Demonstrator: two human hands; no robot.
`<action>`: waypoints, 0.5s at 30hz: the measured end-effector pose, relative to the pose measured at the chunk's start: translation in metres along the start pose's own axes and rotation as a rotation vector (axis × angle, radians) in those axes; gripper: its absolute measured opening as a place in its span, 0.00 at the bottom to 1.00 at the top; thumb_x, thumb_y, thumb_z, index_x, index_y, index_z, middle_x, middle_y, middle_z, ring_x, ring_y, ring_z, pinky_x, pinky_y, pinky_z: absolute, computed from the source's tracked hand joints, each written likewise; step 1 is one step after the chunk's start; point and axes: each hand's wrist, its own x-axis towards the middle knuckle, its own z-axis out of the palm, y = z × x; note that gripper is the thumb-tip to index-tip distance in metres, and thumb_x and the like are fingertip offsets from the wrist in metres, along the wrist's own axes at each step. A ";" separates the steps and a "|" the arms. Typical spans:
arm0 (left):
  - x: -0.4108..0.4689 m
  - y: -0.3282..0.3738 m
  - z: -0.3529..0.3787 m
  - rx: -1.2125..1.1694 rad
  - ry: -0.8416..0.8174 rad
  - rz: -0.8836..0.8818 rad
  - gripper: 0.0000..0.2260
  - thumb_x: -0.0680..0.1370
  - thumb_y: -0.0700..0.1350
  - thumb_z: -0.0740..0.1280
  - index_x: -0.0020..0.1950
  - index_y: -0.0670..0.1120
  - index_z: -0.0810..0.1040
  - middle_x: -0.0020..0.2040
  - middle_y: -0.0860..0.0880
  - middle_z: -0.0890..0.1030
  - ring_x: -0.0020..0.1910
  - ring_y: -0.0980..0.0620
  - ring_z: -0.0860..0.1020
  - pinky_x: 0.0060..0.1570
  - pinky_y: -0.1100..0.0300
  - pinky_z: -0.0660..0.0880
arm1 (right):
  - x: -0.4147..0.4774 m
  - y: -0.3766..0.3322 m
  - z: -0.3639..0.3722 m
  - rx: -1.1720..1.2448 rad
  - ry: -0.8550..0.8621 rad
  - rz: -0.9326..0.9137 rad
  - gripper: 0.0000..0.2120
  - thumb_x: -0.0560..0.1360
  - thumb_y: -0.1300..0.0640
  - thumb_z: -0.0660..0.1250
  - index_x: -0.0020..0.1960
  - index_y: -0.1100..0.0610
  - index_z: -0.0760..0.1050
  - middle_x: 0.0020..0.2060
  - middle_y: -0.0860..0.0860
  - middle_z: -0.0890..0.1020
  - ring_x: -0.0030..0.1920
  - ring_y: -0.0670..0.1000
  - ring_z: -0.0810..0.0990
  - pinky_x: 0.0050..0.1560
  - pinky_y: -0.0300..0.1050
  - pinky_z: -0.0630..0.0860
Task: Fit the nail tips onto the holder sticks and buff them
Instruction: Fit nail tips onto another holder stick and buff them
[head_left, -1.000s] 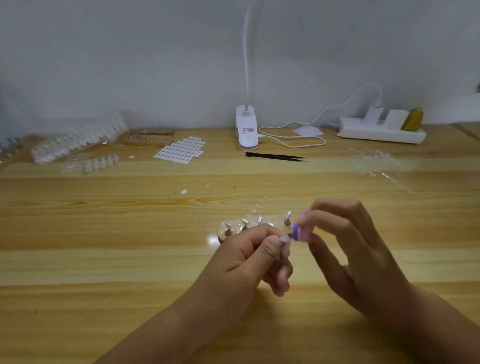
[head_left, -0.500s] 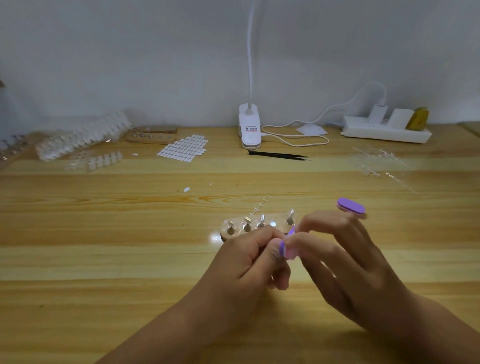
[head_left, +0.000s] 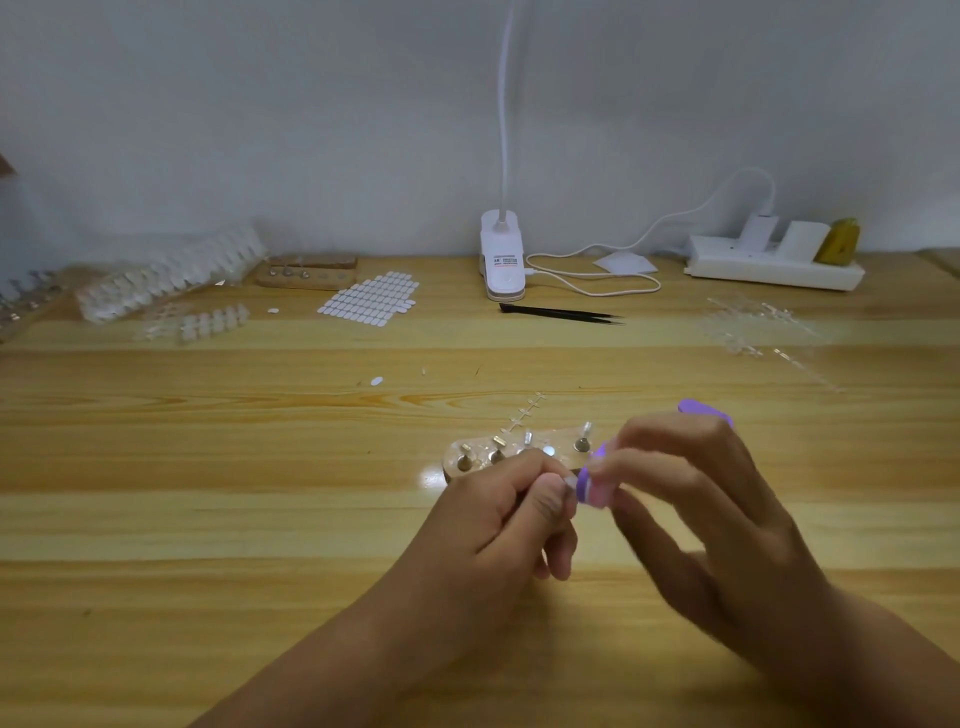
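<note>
The nail tip (head_left: 570, 483) is pinched in the fingers of my left hand (head_left: 509, 514). It is lifted just off the counter (head_left: 208, 519) toward the near edge, in front of the wooden block (head_left: 454, 460) of holder sticks (head_left: 582, 442). It looks small, pale and glossy; I cannot tell whether a stick is under it. The buffer (head_left: 591, 486) touches it from the right, gripped in the curled fingers of my right hand (head_left: 696, 499). Its long axis runs away rightward behind the knuckles. I judge that the next stroke follows that line, with the left hand steadying. Black tweezers (head_left: 561, 313) lie near the far edge.
</note>
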 end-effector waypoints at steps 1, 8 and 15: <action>-0.001 0.000 0.001 -0.011 -0.020 0.000 0.12 0.82 0.48 0.57 0.40 0.52 0.74 0.31 0.53 0.78 0.32 0.53 0.77 0.37 0.58 0.74 | -0.002 -0.004 0.001 0.014 -0.018 -0.034 0.13 0.77 0.68 0.66 0.59 0.57 0.74 0.54 0.54 0.76 0.54 0.53 0.77 0.62 0.41 0.69; 0.003 0.006 -0.007 -0.236 -0.087 -0.079 0.12 0.82 0.45 0.57 0.41 0.47 0.74 0.33 0.51 0.75 0.34 0.50 0.76 0.37 0.58 0.77 | 0.001 0.009 0.000 -0.075 0.016 0.008 0.16 0.75 0.71 0.69 0.58 0.57 0.72 0.51 0.57 0.78 0.53 0.52 0.77 0.59 0.41 0.72; 0.004 0.008 -0.008 -0.333 -0.167 -0.136 0.12 0.82 0.45 0.55 0.41 0.45 0.71 0.37 0.52 0.74 0.37 0.51 0.77 0.34 0.60 0.74 | -0.002 0.015 0.003 -0.002 -0.021 0.066 0.12 0.78 0.66 0.65 0.60 0.57 0.74 0.53 0.55 0.78 0.54 0.52 0.77 0.56 0.47 0.75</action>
